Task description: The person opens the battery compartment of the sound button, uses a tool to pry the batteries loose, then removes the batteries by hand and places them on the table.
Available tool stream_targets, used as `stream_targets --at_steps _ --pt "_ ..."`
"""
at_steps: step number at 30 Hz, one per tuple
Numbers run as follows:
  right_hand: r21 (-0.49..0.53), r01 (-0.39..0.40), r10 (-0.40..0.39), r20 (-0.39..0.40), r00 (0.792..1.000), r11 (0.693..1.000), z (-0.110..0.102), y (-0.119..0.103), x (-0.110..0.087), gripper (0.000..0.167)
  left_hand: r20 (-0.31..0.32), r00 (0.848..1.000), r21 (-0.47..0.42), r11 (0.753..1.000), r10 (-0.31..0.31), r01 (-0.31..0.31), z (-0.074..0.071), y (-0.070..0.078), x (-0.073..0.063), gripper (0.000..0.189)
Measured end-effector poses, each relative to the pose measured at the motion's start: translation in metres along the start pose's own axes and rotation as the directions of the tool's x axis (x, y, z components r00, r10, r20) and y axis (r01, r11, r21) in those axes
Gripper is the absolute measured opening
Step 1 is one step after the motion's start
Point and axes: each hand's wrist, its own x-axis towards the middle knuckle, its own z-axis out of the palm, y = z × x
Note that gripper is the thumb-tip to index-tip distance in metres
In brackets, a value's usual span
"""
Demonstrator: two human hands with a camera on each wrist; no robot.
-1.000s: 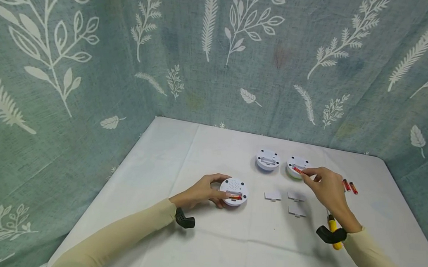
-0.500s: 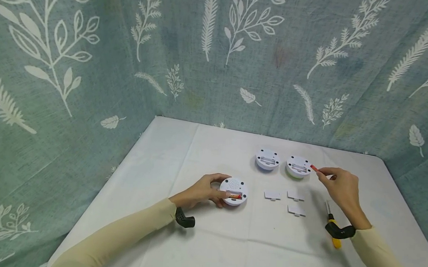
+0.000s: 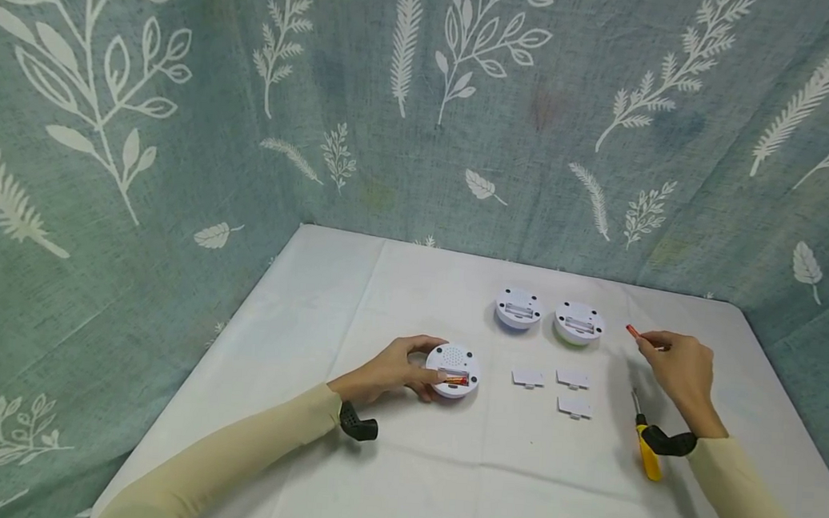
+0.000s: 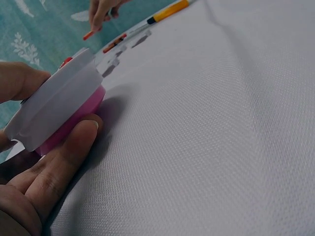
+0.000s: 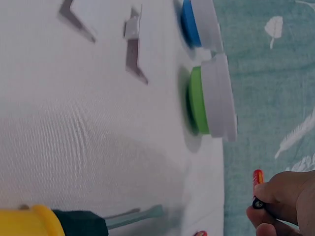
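Observation:
My left hand [image 3: 400, 368] grips a round white device [image 3: 454, 360] with small speaker holes, the thumb over its face and fingers beneath its pink part [image 4: 93, 102]. A red battery [image 3: 456, 381] lies in its uncovered compartment. To the right, my right hand [image 3: 681, 370] pinches another red battery [image 3: 632, 331] between thumb and fingers, raised above the table in the right wrist view. Nearest to it stands a similar device with a green part [image 3: 578, 323], its battery compartment uncovered with no battery in it. Beside that is a blue-based one [image 3: 518, 309], likewise uncovered.
Three white battery covers [image 3: 527, 378] lie between the devices and the front of the table. A yellow-handled screwdriver [image 3: 649, 456] lies under the right wrist. Loose red batteries [image 4: 114, 43] on the table show in the left wrist view. A patterned curtain [image 3: 423, 131] rises behind.
My right hand has carried its battery away from the green device's compartment, to the right. My left hand has kept its hold on the white device without moving.

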Motion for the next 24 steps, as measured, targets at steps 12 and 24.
stream_targets --at_steps 12,24 --pt "-0.019 -0.125 0.125 0.055 0.991 0.992 0.009 0.017 0.011 0.032 0.005 1.000 0.011 1.000 0.008 -0.008 -0.001 0.000 0.000 0.069" --pt "-0.067 -0.216 0.221 0.091 0.971 0.974 0.019 0.023 0.013 0.031 0.014 1.000 0.017 1.000 0.025 -0.025 -0.001 0.001 0.000 0.069"
